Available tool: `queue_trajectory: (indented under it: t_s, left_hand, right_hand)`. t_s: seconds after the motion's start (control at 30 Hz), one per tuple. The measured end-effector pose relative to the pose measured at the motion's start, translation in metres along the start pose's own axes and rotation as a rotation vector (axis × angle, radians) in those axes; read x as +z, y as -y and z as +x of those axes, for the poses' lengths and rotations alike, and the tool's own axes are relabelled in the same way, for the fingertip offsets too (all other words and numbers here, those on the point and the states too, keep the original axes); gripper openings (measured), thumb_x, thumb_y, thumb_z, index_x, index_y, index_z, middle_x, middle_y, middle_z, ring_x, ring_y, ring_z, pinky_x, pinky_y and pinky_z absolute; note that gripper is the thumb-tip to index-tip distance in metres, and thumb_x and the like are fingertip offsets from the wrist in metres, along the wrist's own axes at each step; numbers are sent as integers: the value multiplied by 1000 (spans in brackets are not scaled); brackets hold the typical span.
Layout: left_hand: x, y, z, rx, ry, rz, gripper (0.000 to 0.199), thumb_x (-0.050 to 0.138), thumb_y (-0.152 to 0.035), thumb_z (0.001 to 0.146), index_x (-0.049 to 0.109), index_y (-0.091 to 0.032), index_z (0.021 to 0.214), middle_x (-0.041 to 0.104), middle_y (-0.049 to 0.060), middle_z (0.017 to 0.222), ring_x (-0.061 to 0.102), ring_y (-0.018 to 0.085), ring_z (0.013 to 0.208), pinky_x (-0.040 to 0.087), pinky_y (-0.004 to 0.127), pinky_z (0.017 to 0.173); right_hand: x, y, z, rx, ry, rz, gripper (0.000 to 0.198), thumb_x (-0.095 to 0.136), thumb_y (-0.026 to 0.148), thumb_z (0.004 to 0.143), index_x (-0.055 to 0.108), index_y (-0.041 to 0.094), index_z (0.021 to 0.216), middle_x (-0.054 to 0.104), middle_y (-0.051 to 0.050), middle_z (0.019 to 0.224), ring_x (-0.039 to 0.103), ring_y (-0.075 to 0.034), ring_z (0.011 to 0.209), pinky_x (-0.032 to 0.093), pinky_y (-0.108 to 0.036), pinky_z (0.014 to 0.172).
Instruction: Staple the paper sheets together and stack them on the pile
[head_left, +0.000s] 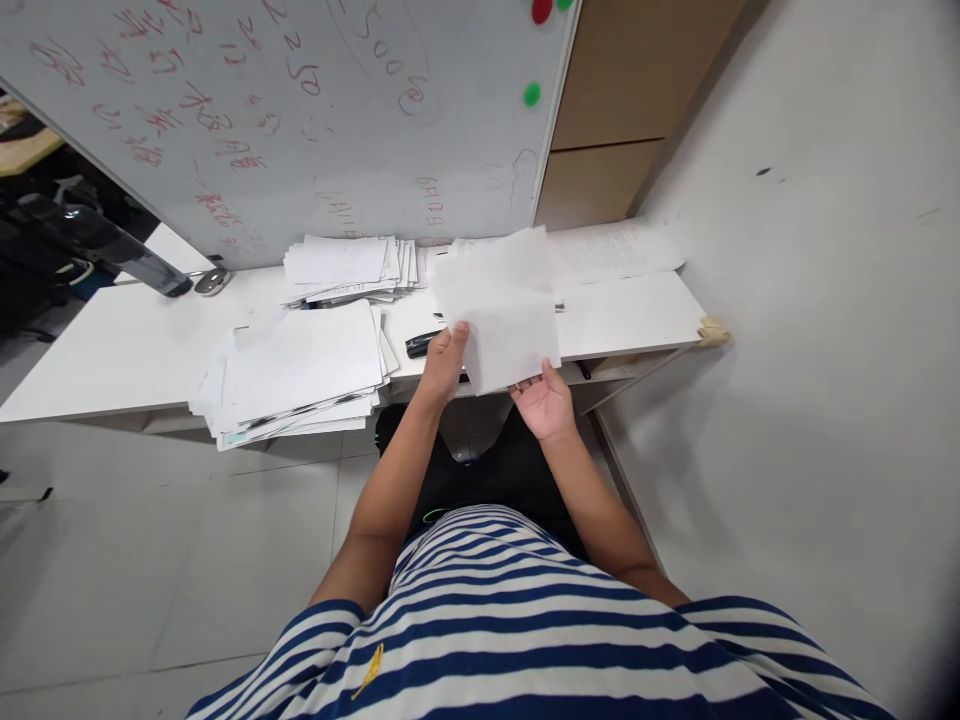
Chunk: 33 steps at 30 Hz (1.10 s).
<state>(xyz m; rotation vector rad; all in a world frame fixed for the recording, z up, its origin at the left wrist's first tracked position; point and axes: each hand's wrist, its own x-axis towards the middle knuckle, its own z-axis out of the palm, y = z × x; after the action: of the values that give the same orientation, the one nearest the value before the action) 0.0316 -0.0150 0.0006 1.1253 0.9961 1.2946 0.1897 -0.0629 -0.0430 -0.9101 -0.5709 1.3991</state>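
Note:
White sheets of paper [501, 310] are held up over the front edge of the white desk [630, 310], tilted toward me. My left hand [446, 362] grips their left edge, thumb on top. At the lower right corner, my right hand [545, 400] pinches the paper between thumb and fingers, palm turned up. How many sheets there are, I cannot tell. A black stapler-like object [422, 344] lies just left of my left hand, partly hidden by it. Closer to the left stands a large uneven stack of papers [307, 360], jutting over the desk's front edge.
Another paper stack [337, 265] sits at the back, against the whiteboard [360, 120]. A dark bottle [112, 245] and a small shiny mouse-like object [213, 281] are at the left. More paper [615, 250] lies back right, near the wall [810, 330]. Yellowish tape [714, 331] covers the desk's right corner.

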Motion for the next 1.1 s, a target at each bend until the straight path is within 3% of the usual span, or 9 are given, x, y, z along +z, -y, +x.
queue_trajectory:
  t_s: [0.13, 0.23, 0.3, 0.43, 0.53, 0.67, 0.77, 0.97, 1.1]
  left_hand:
    - [2, 9, 1, 13, -48, 46, 58, 63, -68, 82, 66, -18, 112, 73, 10, 114, 67, 24, 111, 55, 37, 91]
    - [-22, -6, 5, 72, -140, 38, 60, 70, -61, 80, 61, -22, 124, 71, 10, 119, 67, 24, 112, 56, 35, 91]
    - [-44, -24, 8, 128, -157, 77, 59, 70, -58, 81, 58, -25, 130, 70, 9, 119, 67, 23, 111, 55, 34, 91]
    - [-72, -42, 10, 125, 33, 181, 55, 78, -49, 75, 64, -22, 121, 73, 9, 111, 68, 23, 106, 54, 36, 93]
    - [-75, -17, 12, 102, 67, 273, 47, 78, -45, 76, 68, -18, 112, 74, 9, 109, 68, 24, 104, 52, 37, 93]
    - [-71, 40, 9, 57, -133, 479, 32, 69, -40, 81, 69, -15, 102, 74, 10, 104, 66, 25, 100, 50, 38, 92]
    - [-68, 63, 0, 67, -199, 554, 30, 63, -38, 85, 68, -17, 105, 73, 9, 106, 65, 25, 103, 48, 37, 94]
    - [-59, 57, -9, 113, -198, 633, 31, 64, -36, 85, 67, -21, 111, 73, 8, 106, 65, 26, 104, 47, 36, 93]
    - [-63, 40, -3, 225, -159, 671, 45, 60, -40, 90, 56, -22, 132, 68, 10, 119, 64, 23, 105, 47, 35, 95]
  right_hand:
    - [7, -2, 8, -94, -77, -137, 44, 76, 53, 72, 66, 20, 98, 75, -9, 107, 68, -27, 111, 58, -44, 92]
    - [-2, 17, 22, -310, -214, -341, 41, 75, 51, 74, 69, 16, 96, 75, -10, 104, 68, -26, 107, 55, -43, 97]
    - [-9, 37, 29, -397, -207, -507, 39, 75, 50, 76, 71, 15, 93, 75, -9, 97, 69, -26, 102, 54, -41, 96]
    - [-13, 63, 36, -408, -115, -740, 35, 73, 52, 78, 70, 16, 80, 68, -4, 72, 67, -24, 85, 57, -38, 85]
    - [-10, 54, 42, -462, -39, -773, 35, 68, 52, 83, 73, 18, 90, 71, -4, 80, 66, -23, 85, 55, -37, 85]
    - [-13, 17, 53, -393, 15, -808, 36, 63, 49, 82, 72, 17, 97, 74, -5, 91, 66, -24, 91, 53, -37, 87]
    - [-16, -5, 56, -328, -67, -815, 38, 60, 50, 82, 71, 16, 96, 75, -7, 91, 66, -25, 90, 52, -38, 86]
    - [-22, -13, 48, -408, -121, -904, 37, 56, 50, 86, 71, 17, 94, 75, -8, 89, 67, -24, 88, 51, -37, 88]
    - [-56, -7, 40, -324, -218, -866, 38, 63, 50, 82, 72, 15, 96, 76, -9, 94, 69, -25, 89, 52, -38, 86]
